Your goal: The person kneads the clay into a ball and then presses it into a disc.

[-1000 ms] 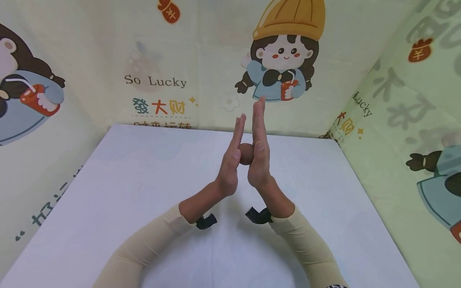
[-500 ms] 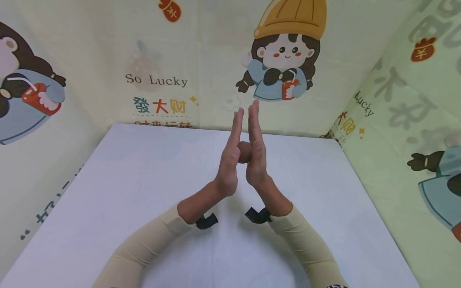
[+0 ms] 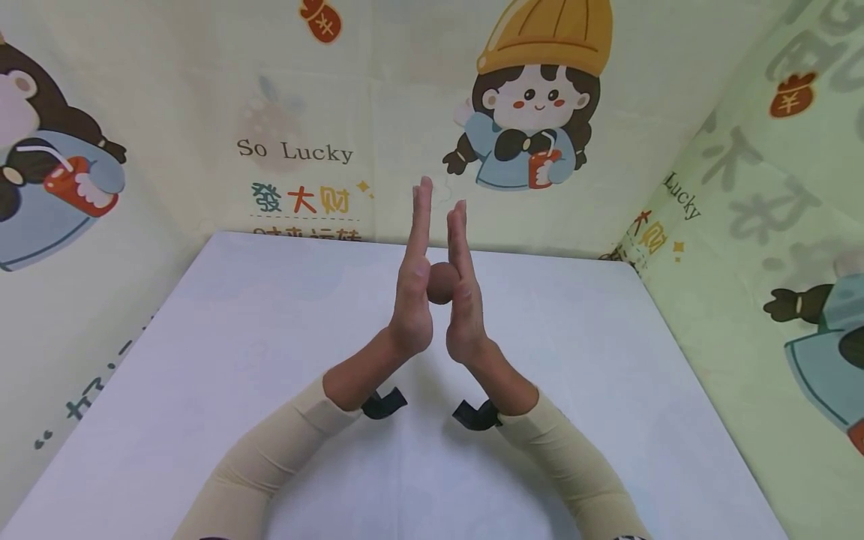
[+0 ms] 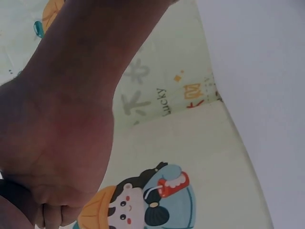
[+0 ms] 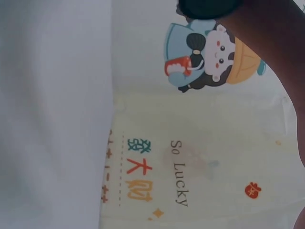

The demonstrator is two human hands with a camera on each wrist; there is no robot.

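Note:
Above the white table, a small round brown ball (image 3: 442, 283) is pressed between two flat palms in the head view. My left hand (image 3: 412, 300) stands on its left side, fingers straight and pointing away. Facing it, my right hand (image 3: 466, 307) touches the ball from the other side, its fingers straight too. The left fingertips reach a little farther forward than the right ones. A dim wrist and palm heel (image 4: 62, 138) fill the left part of the left wrist view. Only bare arm skin (image 5: 281, 52) shows at the right of the right wrist view.
The white tabletop (image 3: 270, 322) spreads beneath both arms, with a patterned cloth wall (image 3: 405, 75) behind it and more cloth at both sides. A black strap end (image 3: 385, 403) hangs at the left wrist, another black strap end (image 3: 475, 415) at the right.
Both hands and the ball have shifted left. My left hand has slid forward and my right hand back, so the left fingertips now lead where the right ones did. The ball stays between the palms.

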